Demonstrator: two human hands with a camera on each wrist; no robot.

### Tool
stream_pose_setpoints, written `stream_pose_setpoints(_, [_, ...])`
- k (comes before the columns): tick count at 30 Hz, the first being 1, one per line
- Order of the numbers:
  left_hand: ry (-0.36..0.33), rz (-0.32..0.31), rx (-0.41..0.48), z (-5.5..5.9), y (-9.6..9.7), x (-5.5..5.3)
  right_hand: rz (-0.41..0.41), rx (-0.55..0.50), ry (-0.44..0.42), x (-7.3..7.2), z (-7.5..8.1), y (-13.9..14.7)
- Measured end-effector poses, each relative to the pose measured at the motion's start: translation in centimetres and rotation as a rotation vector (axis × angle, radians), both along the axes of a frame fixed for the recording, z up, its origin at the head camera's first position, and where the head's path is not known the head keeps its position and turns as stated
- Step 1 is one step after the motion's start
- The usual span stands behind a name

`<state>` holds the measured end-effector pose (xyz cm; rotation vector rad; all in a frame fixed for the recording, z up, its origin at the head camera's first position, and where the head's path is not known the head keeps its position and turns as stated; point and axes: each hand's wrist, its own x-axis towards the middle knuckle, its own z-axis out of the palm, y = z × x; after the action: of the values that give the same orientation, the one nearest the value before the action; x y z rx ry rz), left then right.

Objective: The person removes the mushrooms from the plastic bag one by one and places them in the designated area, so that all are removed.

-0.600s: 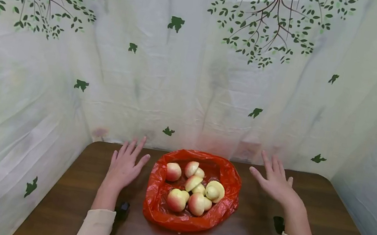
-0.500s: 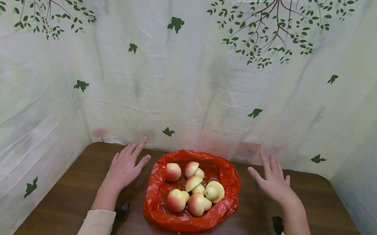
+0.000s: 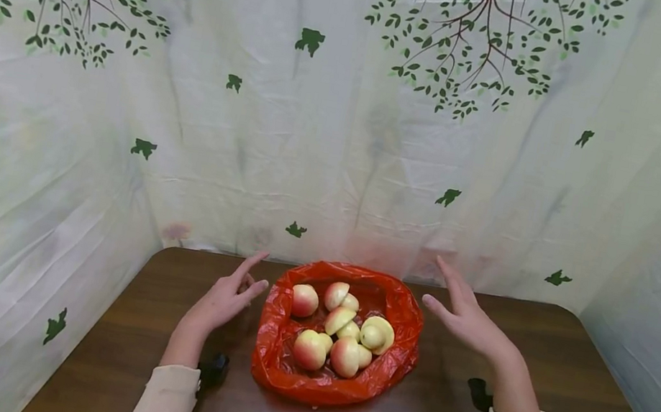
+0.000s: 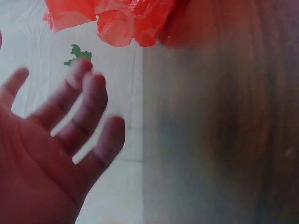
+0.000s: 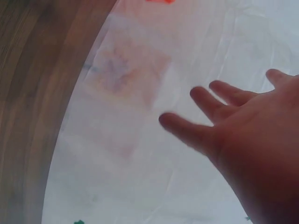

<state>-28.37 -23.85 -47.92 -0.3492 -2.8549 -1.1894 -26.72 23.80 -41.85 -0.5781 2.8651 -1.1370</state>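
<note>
A red plastic bag (image 3: pixel 270 371) with its rim rolled outward stands on the table in the head view. Inside lie several mushroom-shaped pieces (image 3: pixel 310 350), pale yellow with pink-red caps. Left of the bag, my left hand (image 3: pixel 223 299) hovers with nothing in it, thumb near the bag's side; the left wrist view shows its fingers (image 4: pixel 96 95) slightly bent and apart. My right hand (image 3: pixel 474 325) is held on the bag's other side, fingers extended and empty, its thumb pointing at the rim. In the right wrist view only a sliver of the red bag (image 5: pixel 161 1) shows.
The dark brown wooden table (image 3: pixel 110 344) ends at the back against a pale curtain (image 3: pixel 343 128) printed with branches and green birds. Curtains also hang at both sides. A black wrist-camera piece (image 3: pixel 213 370) sits by the left wrist and another (image 3: pixel 479 394) by the right.
Both hands have moved inward toward the bag, the right one a little more. The left fingers have bent further. The bag and its contents have stayed put.
</note>
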Motion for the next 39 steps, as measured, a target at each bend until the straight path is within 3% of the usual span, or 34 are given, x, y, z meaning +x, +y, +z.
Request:
stream_pose_setpoints(8, [-0.159, -0.147, 0.368, -1.7, -0.3, -0.4, 0.051, -0.045, -0.018, 0.1, -0.3, -0.7])
stream_pose_setpoints(13, [-0.199, -0.226, 0.509, -2.6, -0.2, -0.7, 0.075, -0.052, -0.028, 0.3, 0.0, -1.2])
stream_pose_setpoints(18, [-0.234, -0.268, 0.56, -3.3, -0.3, -0.7, 0.099, -0.057, -0.049, 0.5, 0.0, -1.8])
stream_pose_setpoints(26, [-0.275, -0.261, 0.601, -4.1, -0.7, -0.7, 0.135, -0.117, -0.09, 0.4, -0.2, -2.8])
stream_pose_setpoints(32, [-0.291, -0.232, 0.633, -4.7, -1.0, -0.7, 0.17, -0.111, -0.114, 0.1, -0.8, -3.3])
stream_pose_setpoints(39, [-0.29, -0.243, 0.667, -4.9, -0.9, -0.5, 0.185, -0.109, -0.141, 0.2, -1.1, -3.3])
